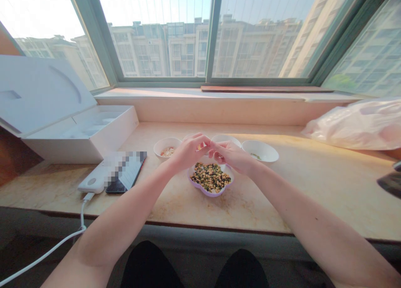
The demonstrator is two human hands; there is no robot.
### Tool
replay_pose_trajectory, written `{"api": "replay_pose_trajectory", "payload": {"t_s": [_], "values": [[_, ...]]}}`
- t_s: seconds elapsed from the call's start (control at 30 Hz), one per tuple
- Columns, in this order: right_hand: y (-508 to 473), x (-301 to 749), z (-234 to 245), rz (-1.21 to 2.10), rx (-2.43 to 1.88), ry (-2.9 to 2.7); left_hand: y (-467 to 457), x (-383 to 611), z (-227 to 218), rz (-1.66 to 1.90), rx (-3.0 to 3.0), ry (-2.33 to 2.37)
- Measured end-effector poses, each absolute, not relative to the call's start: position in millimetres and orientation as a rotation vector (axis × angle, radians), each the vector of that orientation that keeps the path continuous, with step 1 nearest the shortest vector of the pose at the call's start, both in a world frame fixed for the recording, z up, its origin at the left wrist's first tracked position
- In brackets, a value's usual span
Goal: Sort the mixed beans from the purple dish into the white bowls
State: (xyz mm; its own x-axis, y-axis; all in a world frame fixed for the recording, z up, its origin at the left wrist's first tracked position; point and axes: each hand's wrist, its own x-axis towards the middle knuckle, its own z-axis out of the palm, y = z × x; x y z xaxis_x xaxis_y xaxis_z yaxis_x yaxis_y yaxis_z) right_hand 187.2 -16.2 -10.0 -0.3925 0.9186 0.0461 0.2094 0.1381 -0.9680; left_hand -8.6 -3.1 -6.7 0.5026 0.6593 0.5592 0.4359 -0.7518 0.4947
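- Beige counter point(313, 183) below the window; purple-rimmed bowl point(213, 194) sits near its front edge, between the forearms.
- White box point(69, 150), lid open, off to the left.
- Left hand point(191, 152) and right hand point(233, 155): fingers curled, tips meeting above the bowl's far side. Can't tell if something small is pinched. Risk: loose pinch drops it; low wrist knocks the rim, spills the lot.
- Bowl itself: upright, scalloped, pale inside, well filled.
- Left white bowl point(158, 152) and right white bowl point(270, 155): just beyond the hands, some contents in each. Stray knuckle could bump either.
- Beans point(209, 177): mixed black, tan, green. Small, roundish; likely to roll if dropped.
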Motion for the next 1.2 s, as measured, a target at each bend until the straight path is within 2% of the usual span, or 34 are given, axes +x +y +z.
{"api": "replay_pose_trajectory", "payload": {"t_s": [0.07, 0.23, 0.3, 0.53, 0.8, 1.2], "values": [[-16, 187, -12, 1.193, -1.151, -1.833, 0, -12, -8, 1.083, 2.484, 0.988], [-24, 185, -11, 0.486, -1.242, -2.265, 14, -22, -12, 0.957, 2.569, 1.298], [-29, 184, -8, 0.365, -1.187, -2.436, 20, -25, -15, 0.879, 2.610, 1.422], [-35, 180, -8, 0.467, -1.128, -2.733, 29, -26, -18, 0.751, 2.715, 1.564], [-32, 178, -16, 0.651, -1.032, -2.618, 25, -25, -16, 0.737, 2.691, 1.564], [-27, 180, -14, 0.631, -1.119, -2.668, 25, -26, -19, 0.734, 2.671, 1.538]]}}
